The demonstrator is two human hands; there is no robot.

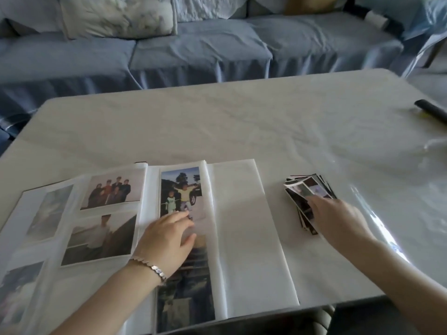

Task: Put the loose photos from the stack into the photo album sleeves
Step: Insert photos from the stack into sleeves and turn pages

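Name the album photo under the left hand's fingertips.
The photo of two children, topmost on the right page; the left hand's fingertips overlap its bottom edge.

The open photo album (242,226) lies on the desk (217,122) at its near edge, left of centre. The stack of loose photos (307,189) sits just right of the album. The left hand (167,240) rests on the page just right of the spine; the right hand (333,218) lies on the stack's near end. A slim object (430,110) lies at the desk's far right edge. Behind the desk stands a sofa (193,52), a cushion (116,18) on its left part.
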